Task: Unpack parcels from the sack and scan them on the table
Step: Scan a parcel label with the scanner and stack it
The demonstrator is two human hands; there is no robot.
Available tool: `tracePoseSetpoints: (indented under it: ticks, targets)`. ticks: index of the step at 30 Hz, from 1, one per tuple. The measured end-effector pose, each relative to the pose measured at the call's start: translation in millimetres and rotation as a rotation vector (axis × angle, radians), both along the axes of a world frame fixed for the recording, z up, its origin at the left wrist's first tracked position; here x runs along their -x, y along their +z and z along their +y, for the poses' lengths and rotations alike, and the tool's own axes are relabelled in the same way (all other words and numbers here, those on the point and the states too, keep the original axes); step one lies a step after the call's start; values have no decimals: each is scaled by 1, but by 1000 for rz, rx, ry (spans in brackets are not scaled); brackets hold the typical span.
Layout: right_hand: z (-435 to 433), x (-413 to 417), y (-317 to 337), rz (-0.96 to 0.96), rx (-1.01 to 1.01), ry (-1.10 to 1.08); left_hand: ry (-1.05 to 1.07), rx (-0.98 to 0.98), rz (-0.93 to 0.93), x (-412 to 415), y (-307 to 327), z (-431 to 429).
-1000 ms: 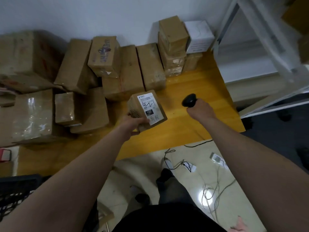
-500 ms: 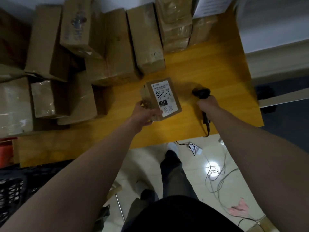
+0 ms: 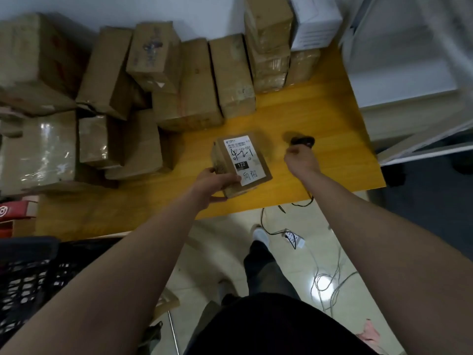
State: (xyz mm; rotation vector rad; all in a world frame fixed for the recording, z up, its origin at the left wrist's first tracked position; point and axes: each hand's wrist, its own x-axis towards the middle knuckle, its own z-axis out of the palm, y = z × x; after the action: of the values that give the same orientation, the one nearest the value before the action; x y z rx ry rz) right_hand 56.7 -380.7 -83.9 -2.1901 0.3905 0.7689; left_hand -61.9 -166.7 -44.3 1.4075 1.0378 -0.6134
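My left hand [image 3: 217, 181] grips a small cardboard parcel [image 3: 222, 160] by its near left corner, just above the yellow table [image 3: 332, 119]. The parcel's white shipping label [image 3: 243, 160] faces up, with handwriting and "122" on it. Right of the parcel, my right hand [image 3: 300, 162] is curled around the handle of a black barcode scanner [image 3: 303, 140], whose head pokes out beyond the fingers. The scanner's cable [image 3: 305, 202] drops over the table's front edge. No sack is visible.
Many brown parcels [image 3: 189, 80] are stacked along the table's back and left, with a white box [image 3: 314, 21] at the back right. A black plastic crate [image 3: 30, 275] stands at lower left. A white shelf frame [image 3: 409, 60] flanks the right. Cables and a power strip [image 3: 294, 238] lie on the floor.
My left hand has drawn the parcel nearer the table's front edge, label still up. My right hand with the scanner has come down closer to the tabletop beside it.
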Motion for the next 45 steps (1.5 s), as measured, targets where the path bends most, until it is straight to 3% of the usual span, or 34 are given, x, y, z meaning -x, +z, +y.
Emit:
tracePoseSetpoints:
  ticks: [3,6,22,28,34,45]
  targets:
    - [17,48,35,98,-222,110,-57,38,-35,42,22,5]
    - [25,108,62,52,-304,128,-86,67,-88,95,42,10]
    - [17,385,168,-81,-423,125,90,78,-377,383,128,10]
    - [0,473,174,-211,-431,171,190,37,-482,483,134,-17]
    - [-14,566,174,-327,-513,180,424,-26,-566,583,137,-53]
    - [27,712,190,-269,-618,335,643,-124,-526,757,167,-48]
